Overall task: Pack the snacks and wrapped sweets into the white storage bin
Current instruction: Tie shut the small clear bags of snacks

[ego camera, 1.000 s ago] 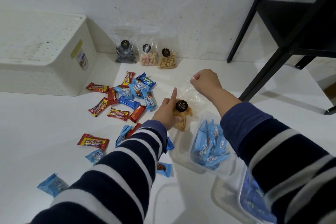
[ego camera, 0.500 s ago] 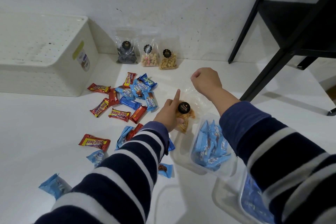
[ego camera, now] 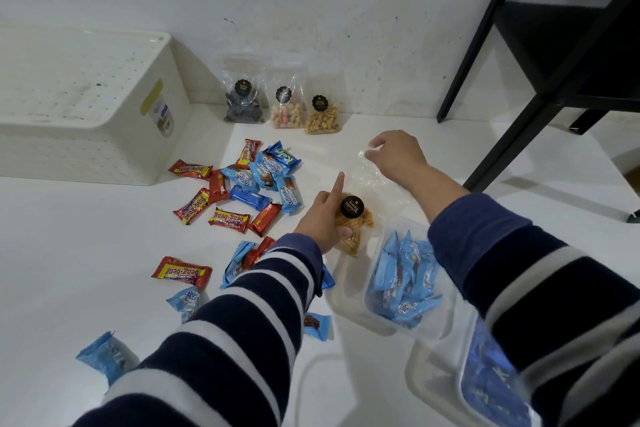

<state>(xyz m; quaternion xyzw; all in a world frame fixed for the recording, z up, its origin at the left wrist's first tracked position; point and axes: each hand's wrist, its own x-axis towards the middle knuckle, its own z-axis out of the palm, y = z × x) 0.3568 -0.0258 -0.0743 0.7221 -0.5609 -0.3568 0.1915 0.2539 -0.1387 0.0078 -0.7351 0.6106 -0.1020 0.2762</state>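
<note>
The white counter [ego camera: 86,253] carries everything. The bin [ego camera: 86,114] lies upside down at the far left against the wall, with a yellow label on its end. Right of the bin, well apart, a black frame [ego camera: 519,87] stands at the far right. Three clear pouches [ego camera: 284,104] lean on the wall just right of the bin. A tub [ego camera: 405,284] of blue sweets sits nearer than the bin and to its right, with a second tub [ego camera: 485,381] nearer still. Red and blue bars [ego camera: 242,191] lie scattered in front of the bin. A bag [ego camera: 356,218] of orange sticks rests between the bars and the first tub. The left hand [ego camera: 322,218] holds its lower part, forefinger stretched out; the right hand [ego camera: 394,152] pinches the clear top.
</note>
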